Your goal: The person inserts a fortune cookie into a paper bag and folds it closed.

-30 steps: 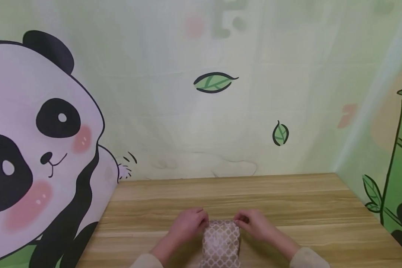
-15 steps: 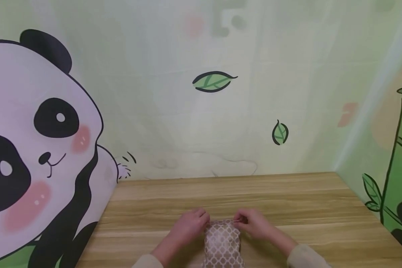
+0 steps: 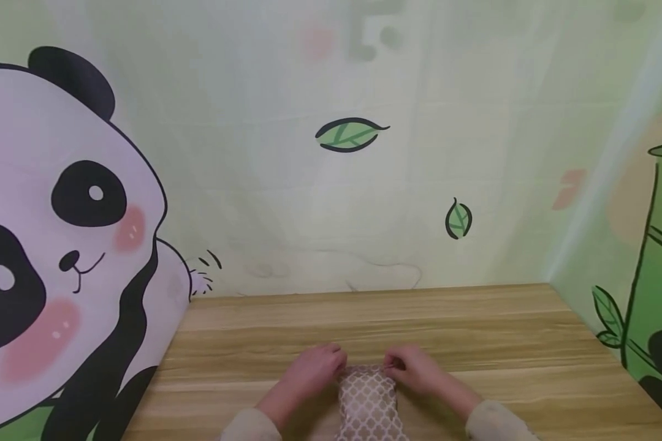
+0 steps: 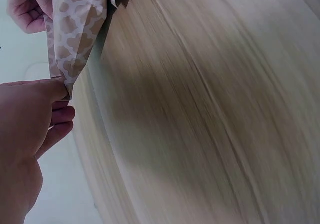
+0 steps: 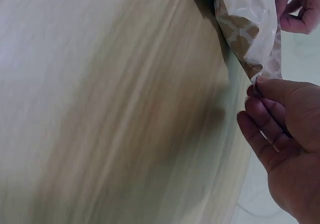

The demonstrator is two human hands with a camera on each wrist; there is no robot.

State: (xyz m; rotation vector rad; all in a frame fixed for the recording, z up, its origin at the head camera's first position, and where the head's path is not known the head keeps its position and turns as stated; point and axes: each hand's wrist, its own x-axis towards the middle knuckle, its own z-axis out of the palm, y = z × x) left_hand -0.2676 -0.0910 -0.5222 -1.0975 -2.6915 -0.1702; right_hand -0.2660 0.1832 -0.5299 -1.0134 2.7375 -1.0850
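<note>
In the head view a brown bag [image 3: 368,404] with a white lattice pattern stands at the front middle, its lower part cut off by the frame. My left hand [image 3: 315,366] pinches one top corner, and my right hand [image 3: 416,369] pinches the other. A narrow, darker strip runs along the bag's top edge between them. From the left wrist, the bag [image 4: 77,29] tapers to the corner held between thumb and finger of the left hand [image 4: 25,119]. The right wrist view has the right hand [image 5: 287,129] pinching a crumpled corner of the bag [image 5: 250,24].
A wood-grain table [image 3: 243,331] spreads under and around the bag. Behind it hangs a pale green backdrop [image 3: 287,202] with a printed panda [image 3: 27,184] at left and green bamboo [image 3: 659,294] at right.
Both hands keep their pinch on the bag's top corners with little movement. The strip along the top edge has become more distinct, and the bag's lower part has shifted slightly right.
</note>
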